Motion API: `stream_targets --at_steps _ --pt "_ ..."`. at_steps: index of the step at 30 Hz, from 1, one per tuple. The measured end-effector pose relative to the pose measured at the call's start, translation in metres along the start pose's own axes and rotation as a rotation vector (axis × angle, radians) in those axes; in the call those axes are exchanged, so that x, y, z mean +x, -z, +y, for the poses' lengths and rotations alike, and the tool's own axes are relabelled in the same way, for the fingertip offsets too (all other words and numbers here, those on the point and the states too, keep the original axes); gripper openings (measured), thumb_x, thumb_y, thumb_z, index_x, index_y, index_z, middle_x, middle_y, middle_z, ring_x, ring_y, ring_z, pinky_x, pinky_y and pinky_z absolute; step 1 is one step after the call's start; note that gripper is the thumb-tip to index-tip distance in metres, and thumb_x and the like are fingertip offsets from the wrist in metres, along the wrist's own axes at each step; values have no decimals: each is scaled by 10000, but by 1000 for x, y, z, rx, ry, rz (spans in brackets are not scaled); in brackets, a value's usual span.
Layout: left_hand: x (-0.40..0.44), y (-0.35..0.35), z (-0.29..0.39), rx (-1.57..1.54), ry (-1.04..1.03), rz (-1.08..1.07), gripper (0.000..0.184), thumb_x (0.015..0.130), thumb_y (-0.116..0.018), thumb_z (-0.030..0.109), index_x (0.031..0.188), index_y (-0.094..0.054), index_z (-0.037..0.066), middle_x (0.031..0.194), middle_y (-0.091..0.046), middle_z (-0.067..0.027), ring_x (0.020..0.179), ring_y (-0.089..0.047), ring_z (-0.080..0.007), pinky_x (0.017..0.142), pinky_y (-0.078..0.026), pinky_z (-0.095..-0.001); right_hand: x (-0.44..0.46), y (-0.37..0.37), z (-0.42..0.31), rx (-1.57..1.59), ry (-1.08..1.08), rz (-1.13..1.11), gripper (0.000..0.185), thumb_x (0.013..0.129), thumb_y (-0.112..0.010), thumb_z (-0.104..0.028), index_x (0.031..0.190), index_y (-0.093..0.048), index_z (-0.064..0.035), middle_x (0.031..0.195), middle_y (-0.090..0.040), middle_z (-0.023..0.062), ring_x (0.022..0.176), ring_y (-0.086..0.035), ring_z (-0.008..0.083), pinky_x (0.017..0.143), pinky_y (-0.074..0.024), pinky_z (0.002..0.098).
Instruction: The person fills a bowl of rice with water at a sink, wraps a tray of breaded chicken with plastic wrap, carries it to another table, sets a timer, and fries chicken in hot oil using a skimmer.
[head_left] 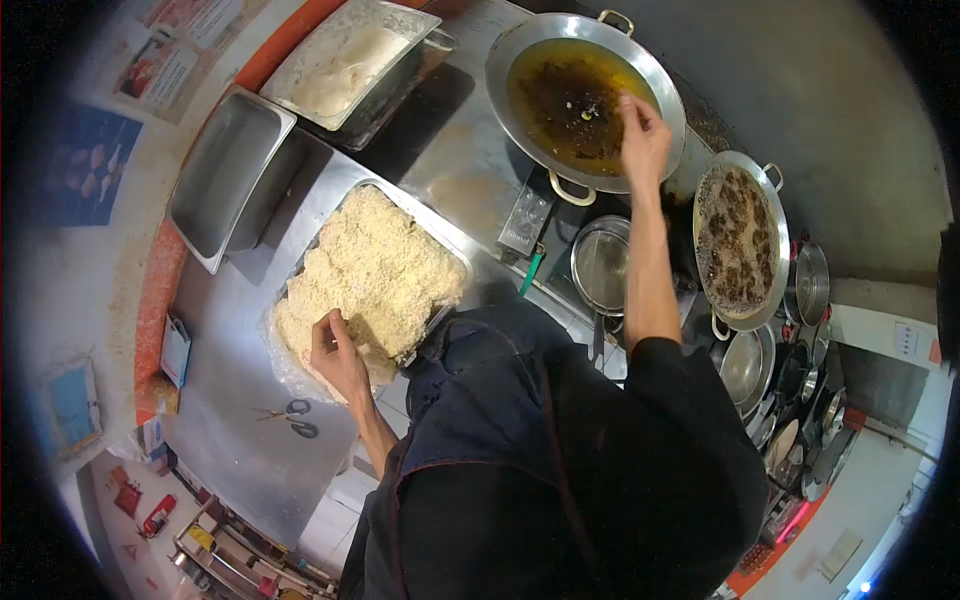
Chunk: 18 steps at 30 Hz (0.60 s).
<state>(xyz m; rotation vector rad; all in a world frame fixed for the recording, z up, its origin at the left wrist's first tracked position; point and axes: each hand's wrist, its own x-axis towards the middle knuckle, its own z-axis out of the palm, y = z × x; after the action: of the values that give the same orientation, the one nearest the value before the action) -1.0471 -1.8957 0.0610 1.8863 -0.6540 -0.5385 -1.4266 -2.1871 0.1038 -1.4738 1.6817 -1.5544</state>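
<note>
My left hand (341, 358) hovers at the near edge of a metal tray (447, 248) heaped with pale, crumb-coated food (365, 265). Its fingers are curled in, and no object shows in them. Over the right part of a wide two-handled pan (502, 110), my right hand (645, 145) is held with its fingertips pinched together. Anything between those fingertips is too small to make out. Dark yellow oil (540, 75) fills the pan, with brown residue and a few pale bits floating near my fingers.
A second pan (770, 285) holds brown pieces in bubbling oil on the right. Strainers (600, 265) and a green-handled tool (533, 270) lie near my body. Scissors (300, 418) rest on the steel counter. A deep metal container (225, 180) and a flour-dusted tray (345, 70) stand behind.
</note>
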Motion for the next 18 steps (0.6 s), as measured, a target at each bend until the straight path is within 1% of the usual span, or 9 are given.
stream_targets --at_steps 2,4,6,7,9,14,16,18 --pt "1 -6 5 53 -63 13 334 961 -616 301 960 -664 -29 779 -629 -72 699 -550 -126 641 -445 -279 -27 0 -3 3 -3 -65 295 932 -639 -259 1089 -717 -21 878 -726 70 773 -614 117 737 -481 278" --pt "5 -10 7 52 -68 -5 334 960 -618 302 960 -664 -29 779 -630 -71 694 -545 -124 636 -442 -275 -60 5 -11 -43 -143 -156 313 936 -643 -267 1096 -710 -6 842 -681 34 793 -585 88 742 -464 238" --pt "9 -13 9 53 -73 -29 335 960 -620 302 959 -665 -29 780 -631 -71 689 -539 -121 630 -438 -271 -92 14 -4 -114 -173 -173 323 932 -645 -280 1082 -708 -1 797 -647 9 740 -533 69 681 -441 233" --pt "11 -15 10 50 -61 -40 331 959 -622 299 958 -665 -29 779 -630 -70 684 -536 -117 623 -435 -267 -106 22 -2 -114 -180 -162 323 932 -645 -280 1082 -708 -1 797 -647 9 740 -533 69 681 -441 233" --pt "15 -21 14 50 -52 -63 327 959 -623 295 956 -665 -29 777 -629 -69 679 -532 -114 617 -432 -264 -131 39 0 -195 -374 -226 314 928 -647 -276 1059 -708 3 755 -613 -8 701 -489 59 626 -410 238" --pt "24 -41 23 39 -136 -137 295 957 -630 268 948 -667 -25 758 -624 -53 662 -526 -94 595 -423 -245 -176 65 19 -178 -372 -226 295 930 -636 -254 1036 -707 11 723 -593 -18 675 -480 59 607 -396 236" --pt "27 -48 25 15 -118 -179 288 956 -633 262 948 -670 -24 750 -626 -46 658 -528 -89 592 -423 -242 -184 70 21 -194 -438 -245 292 934 -624 -250 1035 -696 14 680 -617 55 607 -519 94 591 -425 275" --pt "30 -54 26 -8 -98 -219 280 955 -635 255 949 -672 -22 743 -628 -39 653 -529 -84 589 -423 -239 -189 72 27 -172 -450 -239 294 935 -623 -249 1038 -693 17 682 -618 55 607 -519 95 592 -428 278"
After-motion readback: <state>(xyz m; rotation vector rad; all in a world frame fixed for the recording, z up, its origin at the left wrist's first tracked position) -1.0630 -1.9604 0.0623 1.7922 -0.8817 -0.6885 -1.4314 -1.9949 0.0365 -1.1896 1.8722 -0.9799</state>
